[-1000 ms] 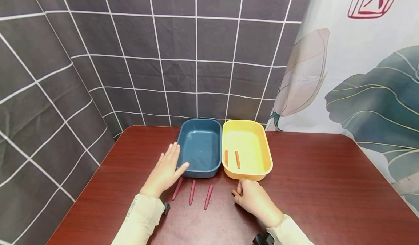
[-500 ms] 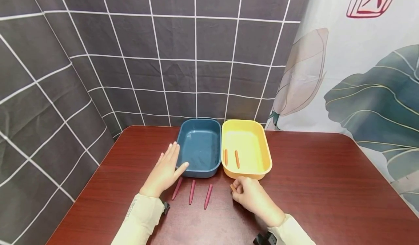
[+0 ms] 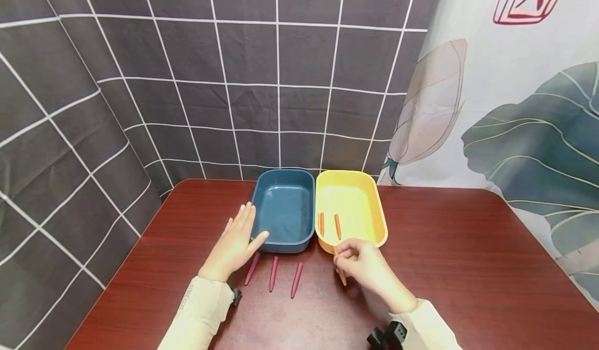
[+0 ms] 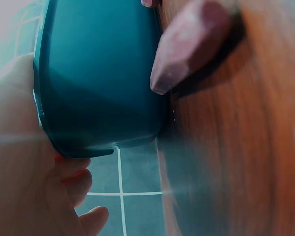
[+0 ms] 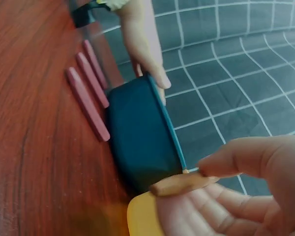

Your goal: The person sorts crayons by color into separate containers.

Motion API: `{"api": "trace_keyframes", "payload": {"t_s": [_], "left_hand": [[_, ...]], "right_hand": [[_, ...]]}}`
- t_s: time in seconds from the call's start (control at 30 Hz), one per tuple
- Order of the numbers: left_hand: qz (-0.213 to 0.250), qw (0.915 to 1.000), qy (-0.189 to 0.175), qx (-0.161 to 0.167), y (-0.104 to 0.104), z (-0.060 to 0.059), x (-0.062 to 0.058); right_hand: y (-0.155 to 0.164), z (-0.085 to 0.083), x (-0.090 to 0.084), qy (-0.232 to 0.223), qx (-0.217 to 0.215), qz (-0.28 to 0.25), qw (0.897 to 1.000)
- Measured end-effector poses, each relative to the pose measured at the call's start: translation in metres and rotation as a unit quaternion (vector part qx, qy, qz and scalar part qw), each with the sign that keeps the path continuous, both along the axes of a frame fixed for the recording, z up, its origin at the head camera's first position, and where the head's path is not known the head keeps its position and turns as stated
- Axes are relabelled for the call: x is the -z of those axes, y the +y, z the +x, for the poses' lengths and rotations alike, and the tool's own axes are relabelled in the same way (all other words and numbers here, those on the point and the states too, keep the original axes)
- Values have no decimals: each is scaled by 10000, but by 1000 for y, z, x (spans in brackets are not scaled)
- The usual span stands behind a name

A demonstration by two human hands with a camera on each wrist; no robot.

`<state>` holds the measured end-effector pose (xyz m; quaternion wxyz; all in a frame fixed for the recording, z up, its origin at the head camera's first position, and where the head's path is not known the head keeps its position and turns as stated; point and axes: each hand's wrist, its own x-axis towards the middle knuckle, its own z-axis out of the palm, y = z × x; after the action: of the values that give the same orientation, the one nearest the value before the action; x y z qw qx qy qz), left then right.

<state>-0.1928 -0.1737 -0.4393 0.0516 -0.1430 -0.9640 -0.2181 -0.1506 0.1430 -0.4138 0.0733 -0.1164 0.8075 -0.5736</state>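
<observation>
Right hand (image 3: 367, 267) pinches orange stick (image 3: 340, 270) — left hand (image 3: 236, 243) steadies blue tray (image 3: 285, 243)

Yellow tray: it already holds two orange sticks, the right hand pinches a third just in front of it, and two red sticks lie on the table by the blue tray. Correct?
Not quite: three red sticks lie on the table by the blue tray, as the head view shows. The rest holds: the yellow tray holds two orange sticks, and the right hand pinches a third in front of it.

Two trays (image 3: 284, 246), three red sticks (image 3: 273, 273), three orange (one held) (image 3: 337, 227).
</observation>
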Motion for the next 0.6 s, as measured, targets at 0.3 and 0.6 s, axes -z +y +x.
{"api": "trace_keyframes", "payload": {"t_s": [0.3,0.6], "left_hand": [[63,9999,-104,-46,-1,1,0],[23,9999,-98,-15,1,0,-1]], "right_hand": [[11,-13,-6,342,348,-796,9956],[21,-36,-9,531,861,-692,9925]]}}
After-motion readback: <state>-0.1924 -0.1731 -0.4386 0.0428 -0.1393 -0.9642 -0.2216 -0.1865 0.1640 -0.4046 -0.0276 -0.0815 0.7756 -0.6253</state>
